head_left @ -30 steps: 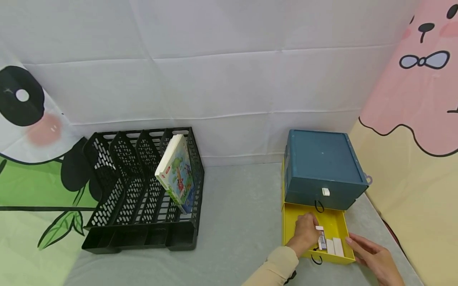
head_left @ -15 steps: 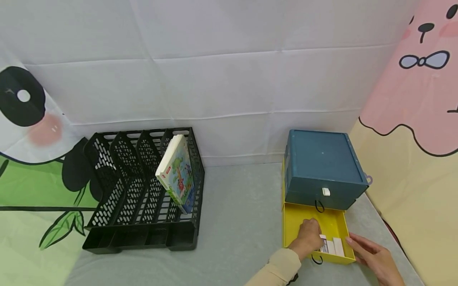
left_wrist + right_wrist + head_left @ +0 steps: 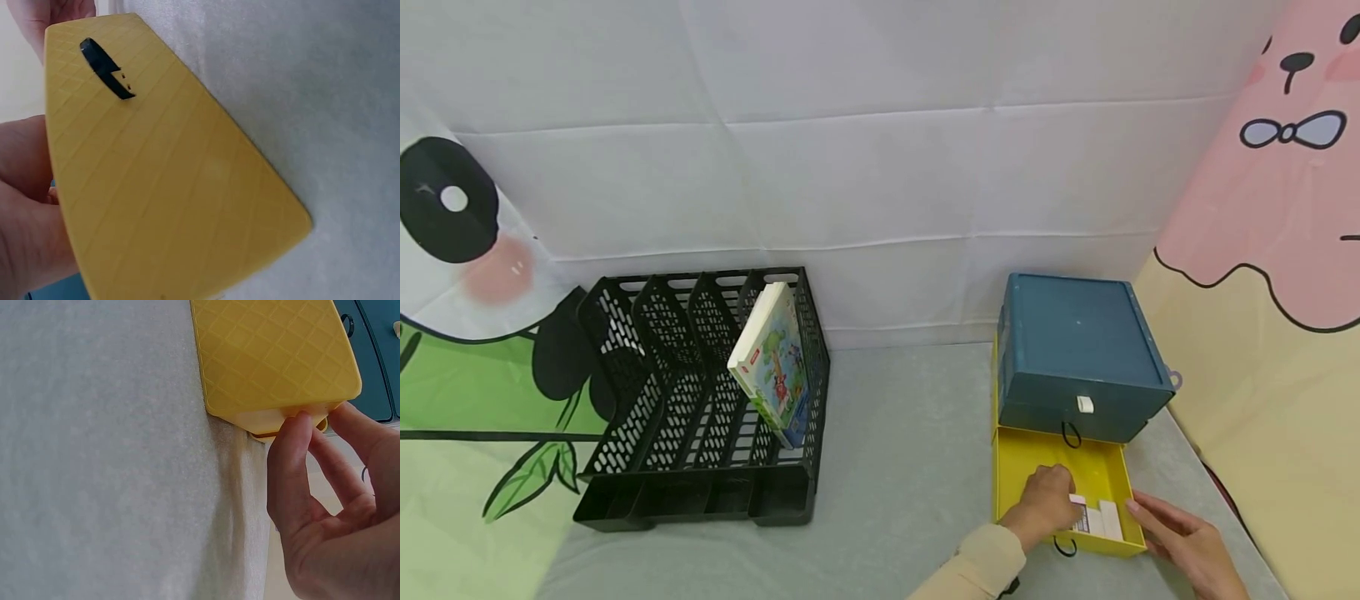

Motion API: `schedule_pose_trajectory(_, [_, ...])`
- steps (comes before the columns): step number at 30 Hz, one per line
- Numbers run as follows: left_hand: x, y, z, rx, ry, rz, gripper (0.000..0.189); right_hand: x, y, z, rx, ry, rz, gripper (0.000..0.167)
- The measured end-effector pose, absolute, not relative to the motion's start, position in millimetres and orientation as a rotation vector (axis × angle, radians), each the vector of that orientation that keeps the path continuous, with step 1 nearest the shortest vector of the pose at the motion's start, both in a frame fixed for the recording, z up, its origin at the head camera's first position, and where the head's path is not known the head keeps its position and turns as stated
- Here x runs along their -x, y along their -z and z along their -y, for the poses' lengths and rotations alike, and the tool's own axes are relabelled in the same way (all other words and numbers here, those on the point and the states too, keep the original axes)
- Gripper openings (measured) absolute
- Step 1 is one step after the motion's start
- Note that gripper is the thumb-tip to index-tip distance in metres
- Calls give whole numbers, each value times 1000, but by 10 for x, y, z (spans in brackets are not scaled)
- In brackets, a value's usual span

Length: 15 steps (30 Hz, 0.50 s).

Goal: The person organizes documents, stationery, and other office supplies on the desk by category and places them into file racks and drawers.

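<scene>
In the head view, my left hand [image 3: 1042, 502] reaches down into the pulled-out yellow drawer [image 3: 1017, 450]. Its fingers are bent, and the fingertips are hidden behind the hand. Close against them lies a white block with dark print [image 3: 1081, 515], like a boxed eraser, partly covered; whether the fingers grip it does not show. Two plain white blocks [image 3: 1108, 518] stand to its right. My right hand [image 3: 1183, 542] touches the drawer's right side near the front corner. In the right wrist view, extended fingers [image 3: 292, 447] rest against the yellow drawer wall.
A blue drawer unit [image 3: 1078, 333] sits above the yellow drawer, near the back wall. Black loops [image 3: 1064, 547] serve as pulls. On the left stands a black divided rack [image 3: 700, 417] holding picture books [image 3: 775, 371]. Grey cloth [image 3: 902, 467] covers the table.
Inside the drawer, my left hand has shifted slightly, and the printed block beside it sits lower, closer to the drawer front, in line with the white blocks. The right hand stays put.
</scene>
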<state>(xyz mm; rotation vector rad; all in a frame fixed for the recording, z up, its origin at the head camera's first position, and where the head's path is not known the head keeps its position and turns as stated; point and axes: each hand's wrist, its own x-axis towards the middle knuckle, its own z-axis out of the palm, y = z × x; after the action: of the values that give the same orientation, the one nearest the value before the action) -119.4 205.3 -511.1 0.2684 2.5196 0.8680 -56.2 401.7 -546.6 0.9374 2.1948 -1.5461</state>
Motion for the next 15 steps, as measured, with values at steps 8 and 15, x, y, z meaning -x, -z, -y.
schedule_pose_trajectory(8, [1206,5052,-1946,-320,-1019,-2510,11,557,5477,-3998,-942,1529,-2211,99])
schedule_pose_trajectory(15, [1187,4937,-1828,-468,-1081,-2589,7,561,5469,-3995,-931,1511,-2232,95])
